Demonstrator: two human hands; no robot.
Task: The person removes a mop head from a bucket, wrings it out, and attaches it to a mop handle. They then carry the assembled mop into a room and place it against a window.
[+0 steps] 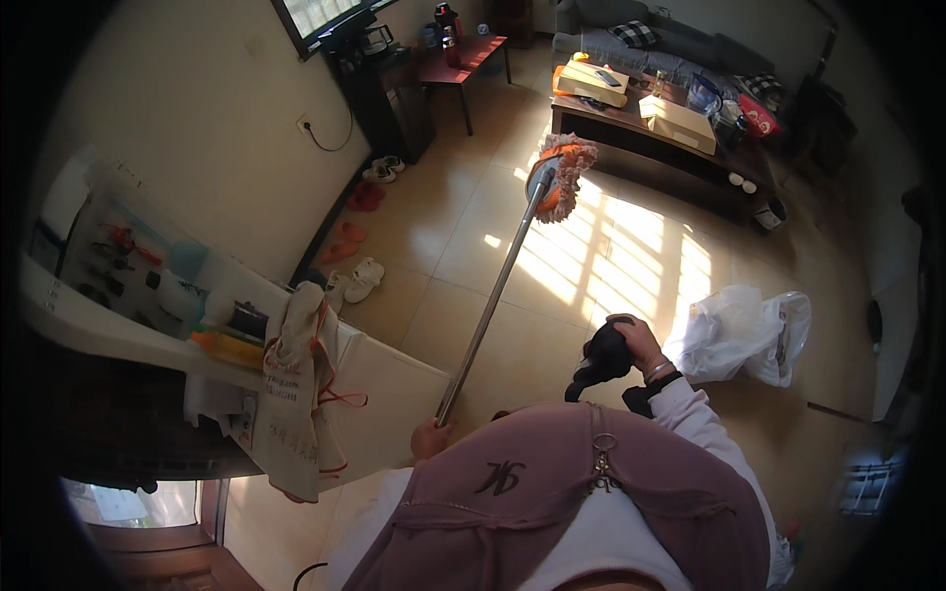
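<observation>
My left hand (430, 440), low and left of my body, is closed round the lower end of a mop's metal pole (503, 281). The pole slants away from me to the mop head (566, 179), which has an orange plate and a pinkish shaggy fringe. Whether that head touches the floor I cannot tell. In front of my chest, my right hand (641, 341) grips a black object (603, 353) with a rounded body and a narrow, strap-like end. Its exact kind is unclear. A white plastic bag (744, 335) stands on the floor to the right of this hand.
A dark coffee table (631, 148) carries boxes and small items before a grey sofa (670, 49). Shoes and slippers (360, 281) line the left wall. A cloth bag (296, 394) hangs by a white cabinet (379, 384) at left. Farther back stands a red table (463, 61).
</observation>
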